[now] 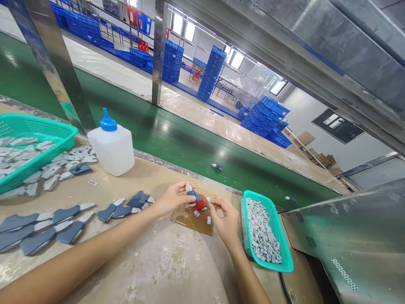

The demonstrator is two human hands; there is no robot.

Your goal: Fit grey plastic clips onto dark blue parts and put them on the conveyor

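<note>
Near the middle of the bench, my left hand [176,200] is closed round a blue-and-white part [193,192], its white end pointing up and away. To its right my right hand [225,219] pinches a small white piece [208,199]. Between the hands lies a red round object [200,204], over a brown, wet-looking board [191,223]. A few small white pieces [209,220] rest on that board. Just right of my right hand stands a teal basket [286,261] filled with small grey pieces [264,232].
Blue-and-white parts [41,228] lie in rows at left. Behind them are a white bottle [112,150] with a blue cap, loose grey pieces [52,171] and another teal basket [68,133]. A green conveyor [171,143] carrying two parts crosses beyond the bench; metal posts rise there.
</note>
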